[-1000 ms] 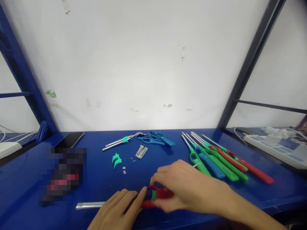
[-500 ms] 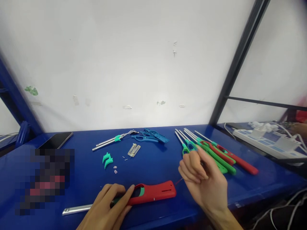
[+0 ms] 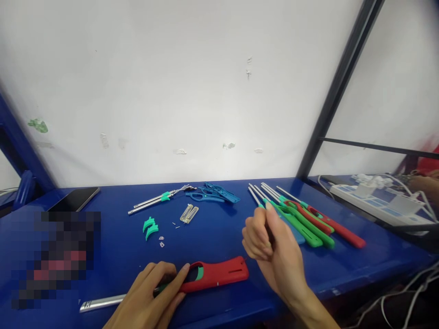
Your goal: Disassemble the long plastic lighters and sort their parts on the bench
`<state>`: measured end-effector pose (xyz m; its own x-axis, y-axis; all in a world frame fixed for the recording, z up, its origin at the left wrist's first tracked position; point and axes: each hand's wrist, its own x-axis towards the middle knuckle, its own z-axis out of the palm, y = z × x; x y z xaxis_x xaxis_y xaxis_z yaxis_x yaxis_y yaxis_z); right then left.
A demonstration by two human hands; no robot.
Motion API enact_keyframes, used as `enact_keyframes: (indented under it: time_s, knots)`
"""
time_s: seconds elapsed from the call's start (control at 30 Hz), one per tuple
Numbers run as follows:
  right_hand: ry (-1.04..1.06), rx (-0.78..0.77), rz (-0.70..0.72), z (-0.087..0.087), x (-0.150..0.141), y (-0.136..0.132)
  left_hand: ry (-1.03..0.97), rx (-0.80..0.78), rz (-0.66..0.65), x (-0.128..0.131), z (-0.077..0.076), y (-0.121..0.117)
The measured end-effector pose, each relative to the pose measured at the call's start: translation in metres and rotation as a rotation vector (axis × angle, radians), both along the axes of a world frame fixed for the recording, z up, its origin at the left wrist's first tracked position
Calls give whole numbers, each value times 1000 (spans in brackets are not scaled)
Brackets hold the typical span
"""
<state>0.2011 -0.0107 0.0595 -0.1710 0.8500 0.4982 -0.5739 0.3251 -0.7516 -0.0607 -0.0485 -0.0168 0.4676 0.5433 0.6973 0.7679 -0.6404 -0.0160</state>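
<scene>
A red long-necked lighter lies across the front of the table, its silver tube pointing left. My left hand is closed over it where handle and tube meet, fingers by the trigger opening. To the right, my right hand hovers closed like a fist near the handle's right end. A thin dark sliver shows at that end, but what the right fingers hold is hidden. Behind the left hand lie green triggers, tiny pale pieces and clear fuel tanks.
Several assembled lighters in red, green and blue lie at the right. Blue shell halves and metal tubes sit at the back. A phone is at the left, a power strip at the far right.
My right hand has shifted left toward the lighter's handle end and turned a little, staying closed. My left hand keeps its hold on the lighter; the view has shifted slightly.
</scene>
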Motion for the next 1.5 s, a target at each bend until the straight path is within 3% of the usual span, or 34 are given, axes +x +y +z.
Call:
enact_keyframes:
  time_s: [0.13, 0.27, 0.37, 0.7, 0.9, 1.07, 1.3, 1.5]
  knots:
    - [-156, 119, -209, -6, -2, 3, 14, 4, -16, 0, 4, 2]
    - [-339, 293, -475, -1, 8, 3, 81, -47, 13, -1, 8, -3]
    - [-405, 331, -542, 2, 20, 4, 63, -66, 10, -1, 12, -7]
    - [-436, 385, -543, -2, 26, 11, 32, -46, 4, 3, 17, -7]
    - [-403, 287, -514, -8, 27, 11, -18, -66, -15, 7, 19, -6]
    - [-443, 372, -453, -13, 25, 8, -4, -72, -9, 5, 15, -7]
    - [-494, 498, -619, -19, 22, 9, 32, -59, 17, 4, 16, -9]
    - [-557, 511, -610, -26, 19, 4, 29, -63, 41, 8, 20, -13]
